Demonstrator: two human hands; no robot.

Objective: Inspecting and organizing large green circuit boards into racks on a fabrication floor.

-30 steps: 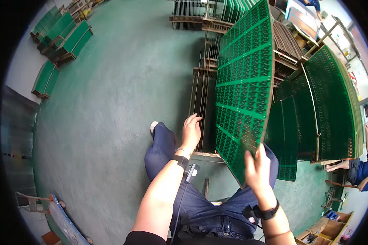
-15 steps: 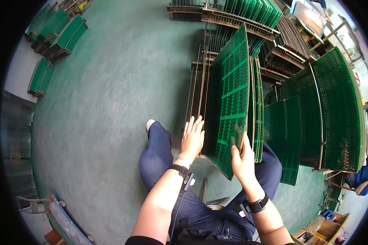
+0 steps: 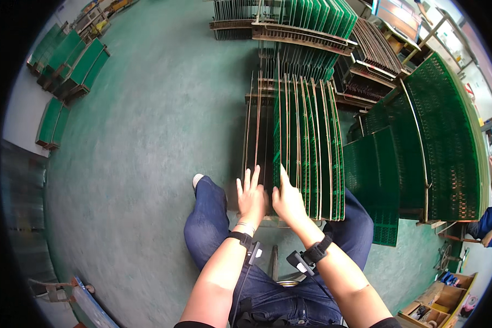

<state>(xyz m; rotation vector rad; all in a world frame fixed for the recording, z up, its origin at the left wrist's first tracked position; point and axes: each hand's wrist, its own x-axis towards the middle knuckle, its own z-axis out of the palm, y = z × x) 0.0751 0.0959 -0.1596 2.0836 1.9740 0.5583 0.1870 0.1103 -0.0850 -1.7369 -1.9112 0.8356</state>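
- The right hand rests on the near edge of the leftmost green board in the rack, index finger stretched up along that edge. Whether it pinches the board or only presses on it I cannot tell.
- The left hand is flat and open, fingers spread and pointing away, holding nothing; it lies against the empty slots just left of that board, close beside the right hand.
- The board stands upright on edge in the rack, at the left end of a row of like boards, all parallel and set close together.
- Left of the board, the rack's thin metal dividers stand bare.
- Both wrists wear a black strap with a small device; a cable runs down from the left one.
- The person sits with knees in blue jeans either side of the rack's near end, one white shoe on the green floor.
- To the right, big green panels lean in another frame.
- Beyond, more racks of boards stand in rows.
- Far left, stacks of green boards sit on the floor.
- At the right rim, another person in a blue sleeve shows.
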